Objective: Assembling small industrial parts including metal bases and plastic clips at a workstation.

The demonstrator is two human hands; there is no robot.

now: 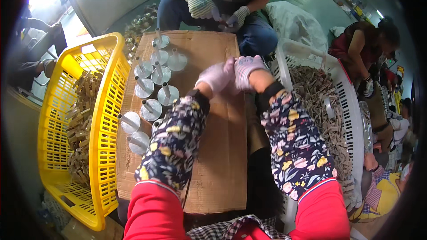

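Note:
Both my hands wear pale pink gloves and meet above the far right part of a brown cardboard sheet (213,164). My left hand (216,77) is closed, thumb side against the other glove. Closed as well, my right hand (249,70) sits just beyond the sheet's right edge. Whatever they grip is hidden by the gloves. Left of my hands, several round metal discs with rod stems (151,109) stand on the cardboard, their rods pointing up and leaning. My left sleeve partly covers one disc.
A yellow plastic basket (104,151) at left holds small metal blocks (82,106). At right, a white basket (351,129) is heaped with thin grey-brown metal pieces (316,102). Opposite sits a co-worker in striped gloves (200,3). More metal parts (137,31) lie on the floor.

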